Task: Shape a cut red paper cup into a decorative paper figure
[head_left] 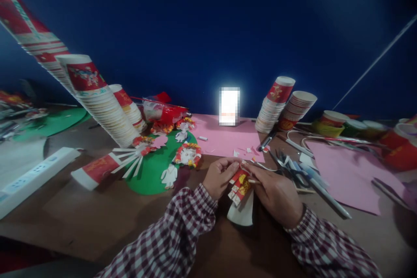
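Observation:
A paper cup cut into strips (240, 187), red and yellow outside with a white flared part hanging below, is between my two hands near the middle of the table. My left hand (221, 179) pinches its upper edge from the left, thumb and forefinger together. On the other side, my right hand (276, 193) has its fingers closed on the cup's strips at the upper right. The fingertips of both hands nearly meet at the top, and exactly how the strips lie there is hard to make out. Behind the hands, small white paper scraps (236, 153) lie on a pink sheet (215, 137).
Leaning cup stacks (100, 100) rise at left, with more cups (275, 104) at back right. A green sheet (150, 180) carries paper figures (169, 176) and red-yellow rings (188, 155). A power strip (39, 176) lies far left; scissors (289, 167) and pens (325, 193) lie right.

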A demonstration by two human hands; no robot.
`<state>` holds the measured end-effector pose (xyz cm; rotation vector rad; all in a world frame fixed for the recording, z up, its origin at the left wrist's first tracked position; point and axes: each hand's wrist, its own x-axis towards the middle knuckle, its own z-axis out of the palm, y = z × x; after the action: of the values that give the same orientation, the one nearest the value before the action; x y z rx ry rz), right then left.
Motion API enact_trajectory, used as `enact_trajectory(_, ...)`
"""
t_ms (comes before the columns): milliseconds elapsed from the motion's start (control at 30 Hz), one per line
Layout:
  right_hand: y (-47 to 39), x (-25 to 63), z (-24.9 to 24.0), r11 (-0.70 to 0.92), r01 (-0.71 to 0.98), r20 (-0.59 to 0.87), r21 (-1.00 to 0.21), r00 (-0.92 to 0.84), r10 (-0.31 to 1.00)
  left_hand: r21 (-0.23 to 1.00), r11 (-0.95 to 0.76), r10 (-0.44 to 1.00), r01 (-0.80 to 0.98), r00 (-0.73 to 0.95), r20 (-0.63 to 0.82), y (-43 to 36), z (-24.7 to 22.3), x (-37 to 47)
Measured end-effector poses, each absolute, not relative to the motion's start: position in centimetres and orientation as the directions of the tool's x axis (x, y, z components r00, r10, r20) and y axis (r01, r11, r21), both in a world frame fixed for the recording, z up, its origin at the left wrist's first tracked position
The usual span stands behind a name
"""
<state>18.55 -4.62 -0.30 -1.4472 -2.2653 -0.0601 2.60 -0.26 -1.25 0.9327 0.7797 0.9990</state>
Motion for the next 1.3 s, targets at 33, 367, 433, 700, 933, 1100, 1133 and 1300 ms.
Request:
enact_trajectory(33,-4.62,18.56,-0.27,0.450,0.871,0.396,-0.196,-0.350,0.849,0.913,0.237,0.929,-0.331,0.351,-0.114,-0.23,-1.35,2.58)
enact_trajectory(367,-4.44,18.81,-0.35,0.403,0.903,0.392,-0.149,-0.320,0.863,0.967,0.039,0.895,-0.251,0.440,0.078,-0.26,-1.79,2.62)
enact_trajectory(433,-4.45,18.79,-0.25,0.402,0.902,0.411,-0.161,-0.309,0.858,0.980,-0.006,0.905,-0.198,0.415,0.089,-0.26,-1.90,2.57)
enact_trajectory(700,-5.02,18.50,0.59,0.527,0.800,0.527,-0.287,-0.328,0.784,0.983,-0.180,0.939,-0.025,0.293,0.179,-0.50,-1.62,2.49)
enact_trajectory(933,-4.95,18.27,0.31,0.588,0.746,0.537,-0.313,-0.371,0.757,0.952,-0.291,0.926,0.099,0.281,0.254,-0.56,-1.82,2.40)
enact_trajectory(1100,-4.93,18.35,0.32,0.597,0.733,0.521,-0.325,-0.388,0.760,0.927,-0.343,0.916,0.155,0.272,0.294,-0.65,-1.73,2.33)
enact_trajectory(1133,-4.97,18.36,0.32,0.595,0.733,0.517,-0.329,-0.387,0.763,0.926,-0.342,0.918,0.160,0.267,0.293,-0.66,-1.70,2.32)
enact_trajectory(1300,-5.15,18.40,0.19,0.542,0.769,0.511,-0.340,-0.333,0.793,0.928,-0.319,0.929,0.193,0.256,0.266,-0.69,-1.65,2.29)
